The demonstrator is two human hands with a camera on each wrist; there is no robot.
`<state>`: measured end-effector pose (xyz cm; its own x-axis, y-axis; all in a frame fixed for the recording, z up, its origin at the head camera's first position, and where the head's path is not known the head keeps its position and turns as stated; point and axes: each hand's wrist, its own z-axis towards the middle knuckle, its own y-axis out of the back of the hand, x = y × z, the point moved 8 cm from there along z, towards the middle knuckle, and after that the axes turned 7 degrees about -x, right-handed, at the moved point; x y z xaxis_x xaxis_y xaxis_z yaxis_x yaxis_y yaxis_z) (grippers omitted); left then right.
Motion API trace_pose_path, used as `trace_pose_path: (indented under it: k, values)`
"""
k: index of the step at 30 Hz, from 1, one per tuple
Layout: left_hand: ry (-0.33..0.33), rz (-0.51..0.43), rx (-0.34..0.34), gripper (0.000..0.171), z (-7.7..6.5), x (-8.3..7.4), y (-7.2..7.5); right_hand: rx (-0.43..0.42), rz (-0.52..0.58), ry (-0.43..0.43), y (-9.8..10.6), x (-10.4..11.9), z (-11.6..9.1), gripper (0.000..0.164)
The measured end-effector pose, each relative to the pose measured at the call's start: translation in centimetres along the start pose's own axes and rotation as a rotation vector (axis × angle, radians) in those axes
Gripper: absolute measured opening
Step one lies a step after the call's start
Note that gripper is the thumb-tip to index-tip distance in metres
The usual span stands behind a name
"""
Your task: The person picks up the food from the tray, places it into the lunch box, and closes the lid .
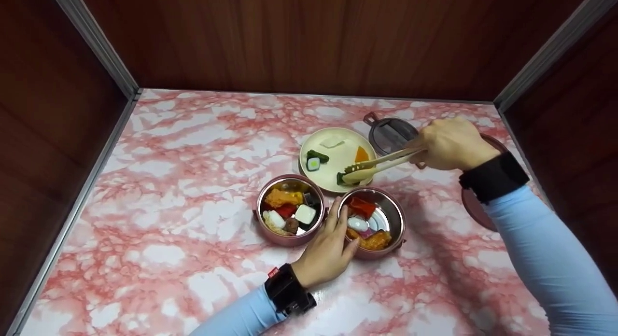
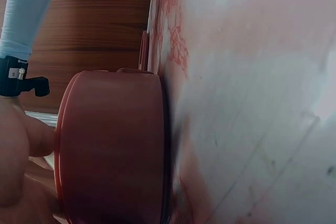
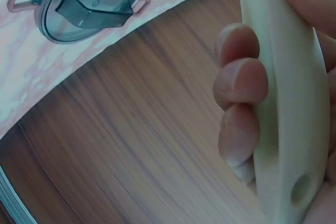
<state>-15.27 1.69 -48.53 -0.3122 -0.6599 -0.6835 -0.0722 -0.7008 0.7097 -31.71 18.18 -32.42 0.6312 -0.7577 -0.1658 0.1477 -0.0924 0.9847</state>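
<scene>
My right hand (image 1: 451, 143) grips a pair of cream tongs (image 1: 386, 163), its fingers wrapped round the handle (image 3: 294, 103) in the right wrist view. The tong tips are at a dark green food piece (image 1: 341, 179) on the cream plate (image 1: 338, 133); whether they pinch it, I cannot tell. My left hand (image 1: 326, 254) rests against the left side and rim of the right-hand pink lunch container (image 1: 401, 220), fingers extended. Inside are a red piece (image 1: 362, 207), a white piece (image 1: 358, 224) and browned food (image 1: 377, 240). The left wrist view shows the container's outer wall (image 2: 110, 145).
Left of my left hand stands a second pink container (image 1: 285, 240) filled with mixed food. The plate also bears an orange piece (image 1: 361, 154), a sushi-like roll (image 1: 313, 163) and a pale slice (image 1: 332, 142). Behind lies a clear grey lid (image 1: 392, 133); a reddish round object (image 1: 475, 208) is partly hidden by my right arm.
</scene>
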Motion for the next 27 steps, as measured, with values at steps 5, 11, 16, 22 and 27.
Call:
trace_pose_path:
  k: [5,11,16,22,27]
  values:
    - [-0.011,0.006,0.005,0.076,0.0,0.0,0.0,-0.055,0.021,0.003,0.9,-0.2,-0.8,0.010]
    - [-0.010,-0.001,0.005,0.075,0.0,0.0,0.0,-0.187,0.010,0.004,4.1,-0.3,-3.2,0.021]
    - [-0.013,0.002,0.002,0.076,0.1,-0.1,-0.1,-0.326,-0.012,-0.057,7.2,0.2,-7.9,0.029]
    - [-0.014,0.007,-0.009,0.076,0.1,-0.1,0.1,-0.418,-0.010,-0.087,8.3,1.4,-13.4,0.033]
    - [-0.019,-0.005,-0.017,0.076,0.0,-0.1,0.1,-0.397,0.016,-0.114,7.1,2.2,-16.4,0.032]
